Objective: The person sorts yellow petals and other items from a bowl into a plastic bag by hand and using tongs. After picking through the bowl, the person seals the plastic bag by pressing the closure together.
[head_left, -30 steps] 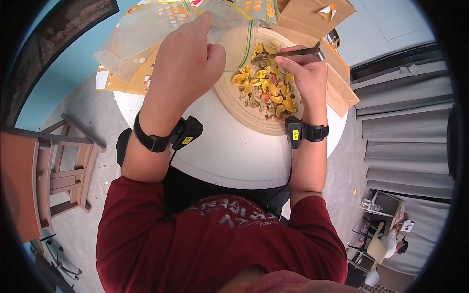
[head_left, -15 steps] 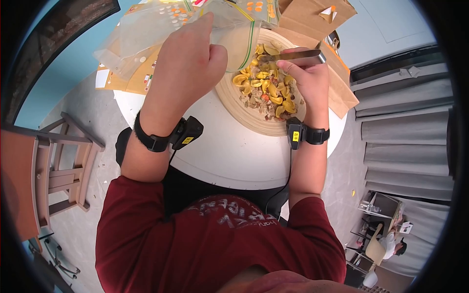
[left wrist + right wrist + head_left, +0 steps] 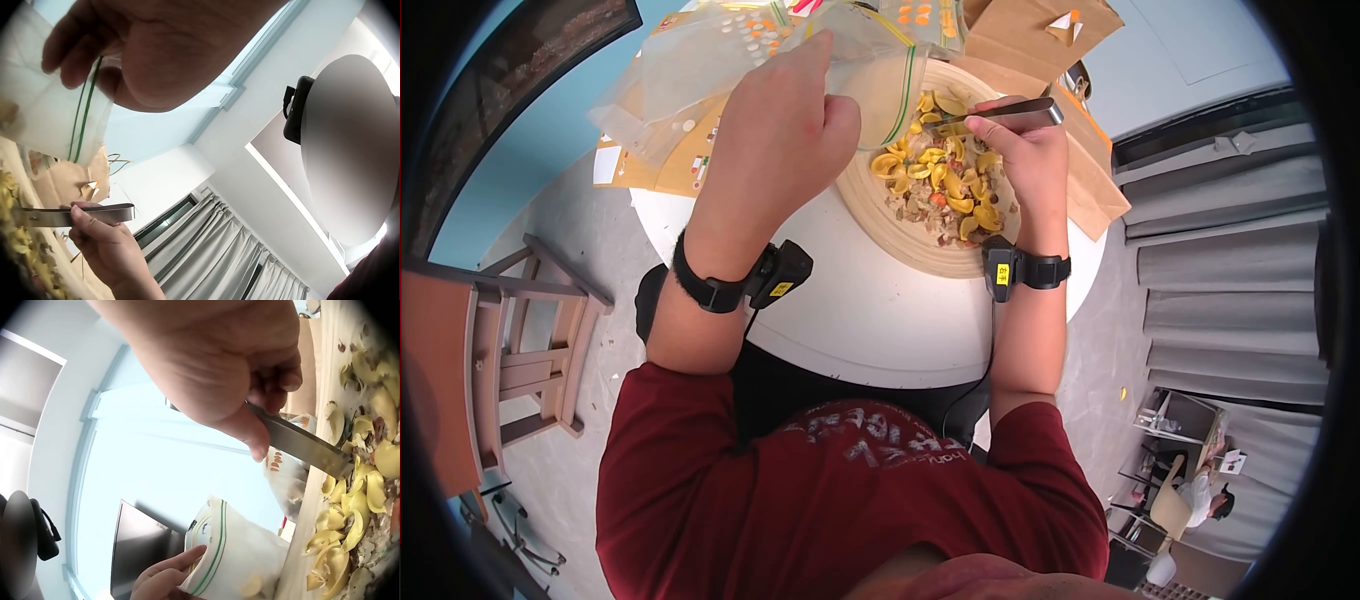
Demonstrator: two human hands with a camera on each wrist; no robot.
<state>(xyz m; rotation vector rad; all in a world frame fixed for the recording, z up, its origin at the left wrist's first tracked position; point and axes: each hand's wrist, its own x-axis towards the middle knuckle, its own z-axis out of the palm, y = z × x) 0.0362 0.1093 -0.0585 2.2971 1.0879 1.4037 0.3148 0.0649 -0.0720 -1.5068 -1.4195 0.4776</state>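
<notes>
My left hand [image 3: 785, 140] grips the edge of a clear zip bag [image 3: 250, 550] with a green seal line, near its mouth. A yellow piece shows inside the bag in the right wrist view. My right hand [image 3: 1035, 165] holds metal tongs [image 3: 306, 447] between thumb and fingers. Their tips reach in among yellow, curved, shell-like pieces [image 3: 337, 569]. These lie with pale and brown crumbly bits on a round wooden plate [image 3: 880, 225]. In the head view the bag's mouth hangs over the plate's left rim, close to the tong tips.
Behind the plate stands a brown paper bag [image 3: 1035, 35]. More clear bags [image 3: 700, 60] with white and orange dots lie at the back left, over a tan printed sheet [image 3: 670, 172]. The white round table [image 3: 870, 330] extends toward my body. A wooden chair [image 3: 540, 350] stands left.
The tong tips shift slightly among the yellow pieces. My left hand and the zip bag stay almost in place.
</notes>
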